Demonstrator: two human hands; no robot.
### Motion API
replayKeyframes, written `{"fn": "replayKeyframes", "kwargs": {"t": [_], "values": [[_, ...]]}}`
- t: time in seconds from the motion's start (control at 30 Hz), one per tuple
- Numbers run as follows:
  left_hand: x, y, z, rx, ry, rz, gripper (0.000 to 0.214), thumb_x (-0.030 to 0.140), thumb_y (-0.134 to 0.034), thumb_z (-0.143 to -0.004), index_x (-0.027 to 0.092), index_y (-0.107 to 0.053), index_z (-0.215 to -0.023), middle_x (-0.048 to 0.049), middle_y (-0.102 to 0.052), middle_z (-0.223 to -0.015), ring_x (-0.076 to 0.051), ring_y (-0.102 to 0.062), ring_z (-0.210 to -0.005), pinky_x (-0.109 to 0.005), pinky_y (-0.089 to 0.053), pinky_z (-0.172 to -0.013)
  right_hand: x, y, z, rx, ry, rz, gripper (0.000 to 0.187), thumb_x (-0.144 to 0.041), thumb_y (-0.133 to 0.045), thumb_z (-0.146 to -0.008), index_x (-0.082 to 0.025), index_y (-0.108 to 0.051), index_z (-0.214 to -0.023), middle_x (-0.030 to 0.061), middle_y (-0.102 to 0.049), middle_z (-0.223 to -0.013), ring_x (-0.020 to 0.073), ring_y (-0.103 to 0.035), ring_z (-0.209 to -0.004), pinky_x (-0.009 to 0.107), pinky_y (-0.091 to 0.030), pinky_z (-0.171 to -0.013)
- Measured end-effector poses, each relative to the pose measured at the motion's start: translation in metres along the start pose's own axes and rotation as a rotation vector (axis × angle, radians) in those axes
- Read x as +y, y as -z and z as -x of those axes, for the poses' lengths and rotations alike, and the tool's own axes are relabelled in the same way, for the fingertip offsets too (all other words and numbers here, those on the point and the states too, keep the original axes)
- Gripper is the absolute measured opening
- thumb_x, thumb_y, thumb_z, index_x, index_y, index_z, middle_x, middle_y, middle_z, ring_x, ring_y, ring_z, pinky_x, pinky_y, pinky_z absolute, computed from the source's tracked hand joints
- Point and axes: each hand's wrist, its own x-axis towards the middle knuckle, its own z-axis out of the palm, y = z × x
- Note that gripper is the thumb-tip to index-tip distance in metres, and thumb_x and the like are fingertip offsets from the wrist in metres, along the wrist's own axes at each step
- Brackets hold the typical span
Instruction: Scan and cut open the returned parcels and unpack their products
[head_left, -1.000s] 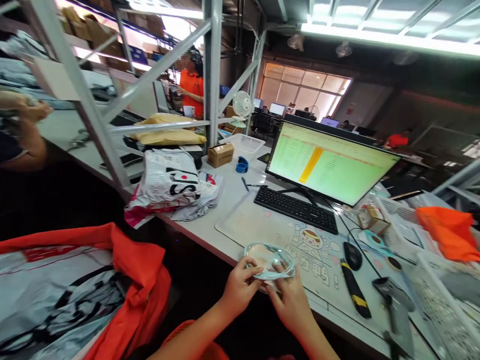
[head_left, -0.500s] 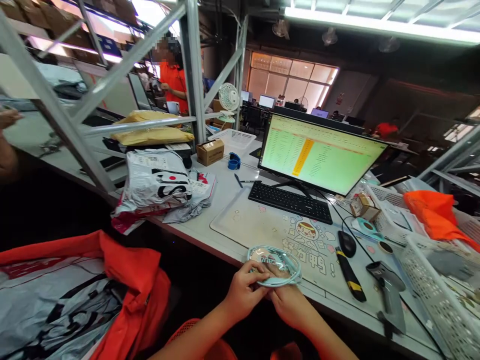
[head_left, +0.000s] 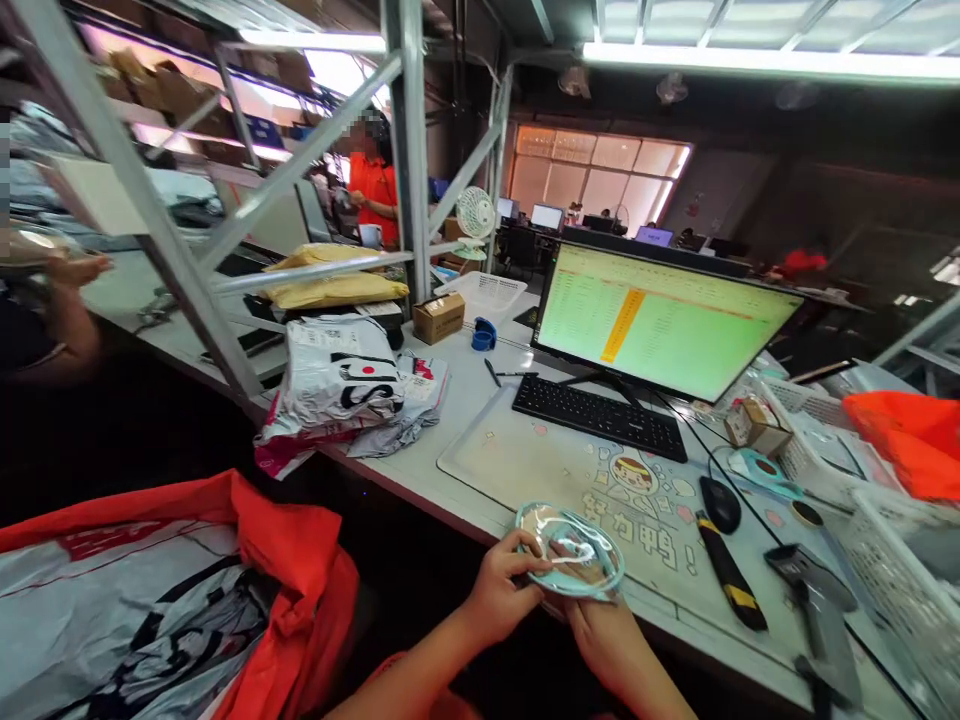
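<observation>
A coiled light-blue cable (head_left: 576, 548), apparently inside a shiny clear plastic bag, is held over the front edge of the desk. My left hand (head_left: 508, 582) is closed on its left side, thumb and fingers pinching the near rim. Beneath the near right side, my right hand (head_left: 600, 622) grips it too; most of those fingers are hidden behind the bag. Under and beyond the coil lies a pale desk mat (head_left: 495, 455) with a cartoon print.
A keyboard (head_left: 596, 418) and monitor (head_left: 660, 318) stand behind the mat. To the right are a mouse (head_left: 720, 503), a black-and-yellow cutter (head_left: 731, 575), a scanner (head_left: 817, 600) and white baskets (head_left: 892, 560). Left are parcels (head_left: 341, 375), a metal frame (head_left: 161, 235), an orange sack (head_left: 319, 560) and a person's hand (head_left: 71, 275).
The view has swung a little left, so the desk sits further right. Both hands still hold the coil, and glare on the bag differs. At the left edge, another person's hand shows more.
</observation>
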Motion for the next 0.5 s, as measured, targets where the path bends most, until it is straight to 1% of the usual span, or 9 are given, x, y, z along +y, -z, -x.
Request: {"fn": "replayKeyframes", "kwargs": {"t": [0.07,0.13,0.2,0.23,0.3,0.37,0.4,0.43,0.5], "values": [[0.003,0.004,-0.004,0.012,-0.011,-0.003,0.020,0.016,-0.075,-0.079,0.024,-0.084,-0.094,-0.0068,-0.069,-0.096,-0.018,-0.069,-0.086,-0.031,-0.058,-0.081,-0.011,0.016,-0.010,-0.078,-0.051,-0.107,0.052,-0.028,-0.047,-0.106,-0.031,-0.050,-0.158,0.0078,-0.057,-0.155,0.0300,-0.053,-0.144,0.055,-0.046,-0.120],[0.004,0.009,-0.009,0.031,-0.010,-0.031,0.017,0.019,-0.075,-0.081,0.025,-0.084,-0.094,-0.0070,-0.070,-0.097,-0.019,-0.070,-0.088,-0.033,-0.059,-0.083,-0.016,0.031,-0.014,-0.136,-0.102,-0.214,0.058,-0.031,-0.053,-0.104,-0.028,-0.043,-0.161,0.0094,-0.051,-0.159,0.0302,-0.047,-0.148,0.055,-0.041,-0.123],[0.003,0.013,-0.013,0.048,-0.006,-0.076,0.018,0.018,-0.076,-0.081,0.026,-0.084,-0.096,-0.0070,-0.070,-0.100,-0.019,-0.070,-0.092,-0.033,-0.059,-0.085,-0.016,0.040,-0.008,-0.137,-0.137,-0.275,0.064,-0.030,-0.057,-0.100,-0.021,-0.041,-0.162,0.0134,-0.044,-0.164,0.0324,-0.040,-0.153,0.058,-0.038,-0.124],[0.003,0.016,-0.014,0.048,-0.007,-0.098,0.019,0.018,-0.076,-0.081,0.026,-0.084,-0.097,-0.0070,-0.070,-0.102,-0.019,-0.071,-0.095,-0.033,-0.059,-0.086,-0.015,0.042,-0.002,-0.123,-0.147,-0.277,0.063,-0.029,-0.058,-0.099,-0.019,-0.043,-0.160,0.0148,-0.043,-0.164,0.0338,-0.037,-0.154,0.061,-0.035,-0.125],[0.002,0.018,-0.014,0.033,-0.017,-0.137,0.019,0.017,-0.077,-0.081,0.026,-0.083,-0.097,-0.0075,-0.070,-0.106,-0.020,-0.071,-0.100,-0.033,-0.059,-0.088,-0.016,0.039,0.013,-0.083,-0.172,-0.232,0.057,-0.025,-0.055,-0.100,-0.017,-0.049,-0.155,0.0161,-0.044,-0.163,0.0361,-0.035,-0.155,0.070,-0.027,-0.125],[0.002,0.019,-0.013,0.016,-0.033,-0.168,0.018,0.017,-0.077,-0.081,0.026,-0.082,-0.096,-0.0079,-0.070,-0.110,-0.021,-0.071,-0.103,-0.034,-0.060,-0.090,-0.018,0.030,0.026,-0.028,-0.195,-0.158,0.050,-0.021,-0.051,-0.101,-0.017,-0.052,-0.152,0.0168,-0.049,-0.159,0.0369,-0.037,-0.154,0.076,-0.022,-0.123],[0.003,0.019,-0.012,0.008,-0.041,-0.178,0.018,0.017,-0.077,-0.081,0.025,-0.082,-0.096,-0.0080,-0.069,-0.111,-0.021,-0.071,-0.104,-0.035,-0.060,-0.090,-0.019,0.025,0.029,0.008,-0.199,-0.126,0.049,-0.020,-0.050,-0.102,-0.017,-0.053,-0.151,0.0174,-0.051,-0.158,0.0366,-0.039,-0.153,0.076,-0.024,-0.122],[0.003,0.018,-0.012,-0.001,-0.047,-0.184,0.016,0.017,-0.077,-0.081,0.025,-0.081,-0.095,-0.0080,-0.069,-0.111,-0.022,-0.070,-0.104,-0.035,-0.060,-0.090,-0.021,0.019,0.030,0.046,-0.192,-0.104,0.047,-0.019,-0.048,-0.103,-0.016,-0.054,-0.150,0.0178,-0.054,-0.156,0.0358,-0.041,-0.152,0.074,-0.028,-0.122],[0.005,0.015,-0.012,-0.023,-0.051,-0.184,0.014,0.018,-0.076,-0.082,0.025,-0.080,-0.094,-0.0078,-0.069,-0.111,-0.022,-0.070,-0.104,-0.036,-0.060,-0.090,-0.025,0.009,0.025,0.110,-0.150,-0.078,0.045,-0.018,-0.047,-0.104,-0.016,-0.057,-0.147,0.0171,-0.058,-0.152,0.0329,-0.046,-0.149,0.065,-0.036,-0.122]]}}
